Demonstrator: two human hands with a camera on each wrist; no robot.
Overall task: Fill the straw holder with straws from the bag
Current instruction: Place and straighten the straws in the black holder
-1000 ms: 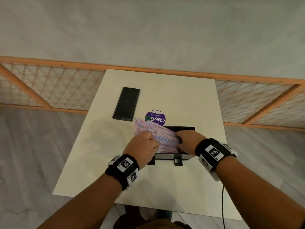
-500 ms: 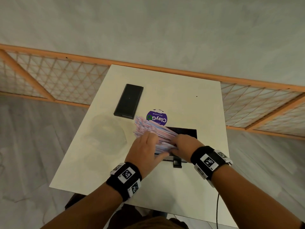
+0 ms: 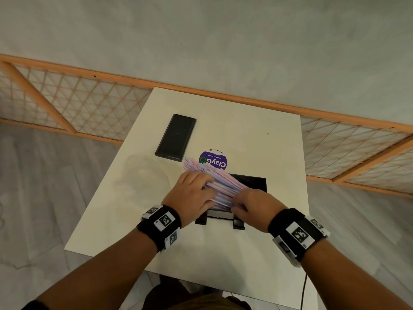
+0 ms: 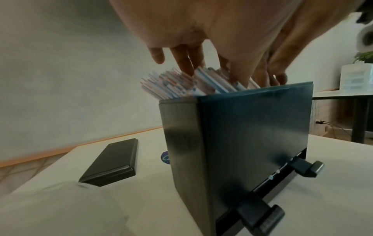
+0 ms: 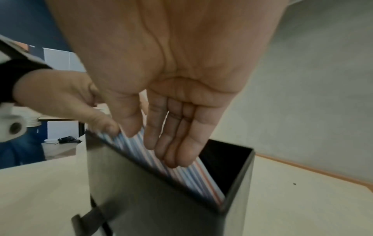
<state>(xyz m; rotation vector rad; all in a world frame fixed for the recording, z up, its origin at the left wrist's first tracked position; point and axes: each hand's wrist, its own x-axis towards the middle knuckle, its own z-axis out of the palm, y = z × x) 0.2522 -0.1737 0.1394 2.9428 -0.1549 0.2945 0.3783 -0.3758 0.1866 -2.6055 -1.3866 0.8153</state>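
Black straw holder [image 3: 248, 183] at centre frame on the white tabletop [image 3: 223, 247], lid off, part-filled with a slanting bundle of striped straws [image 3: 223, 186] (upper ends jutting out toward the upper left). Left hand [image 3: 190, 198] laid flat on the bundle, fingers straight; right hand [image 3: 254, 203] likewise loose, fingertips [image 5: 177, 159] pressing straws down inside. Just behind, a round purple sticker [image 3: 213, 161] reading "ClayGo". Black lid [image 3: 176, 137] upper left.

straws [image 3: 220, 185] crowd holder [image 3: 257, 182] mouth, right corner open
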